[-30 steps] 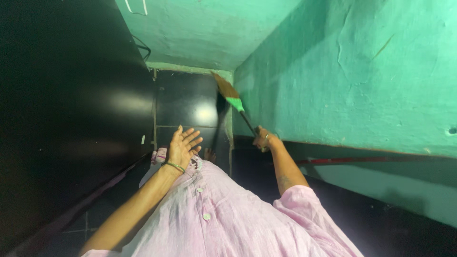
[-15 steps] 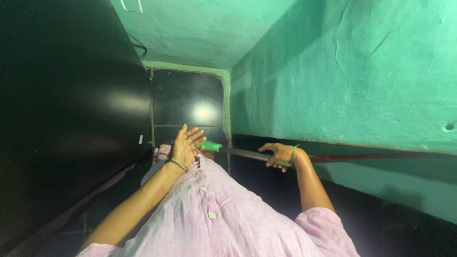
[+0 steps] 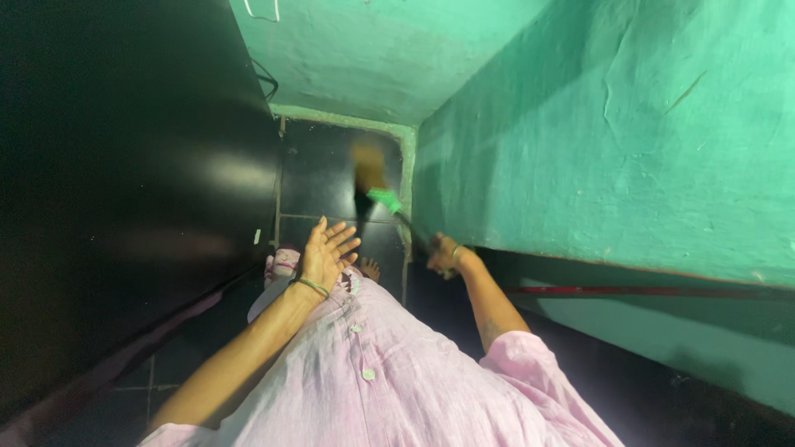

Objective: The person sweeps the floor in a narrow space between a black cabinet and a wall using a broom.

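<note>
Beyond the right hand (image 3: 443,255), closed on its handle, the broom (image 3: 374,178) has swung from level to floorward, while the left hand (image 3: 325,251) hovers open, empty.

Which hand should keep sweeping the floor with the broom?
Probably the right hand: its grip is already closed on the broom handle by the green wall. The left hand is open and holds nothing.

Wall (image 3: 596,124): rough matt plaster, green paint, fine cracks. Floor (image 3: 331,178): dark glossy tiles, sheen of reflected light. Cabinet front (image 3: 124,190): black, smooth, glossy. Shirt (image 3: 389,389): pink woven cloth, matt, plastic-looking buttons. Broom (image 3: 383,199): green plastic-looking collar, blurred straw-coloured bristles.
</note>
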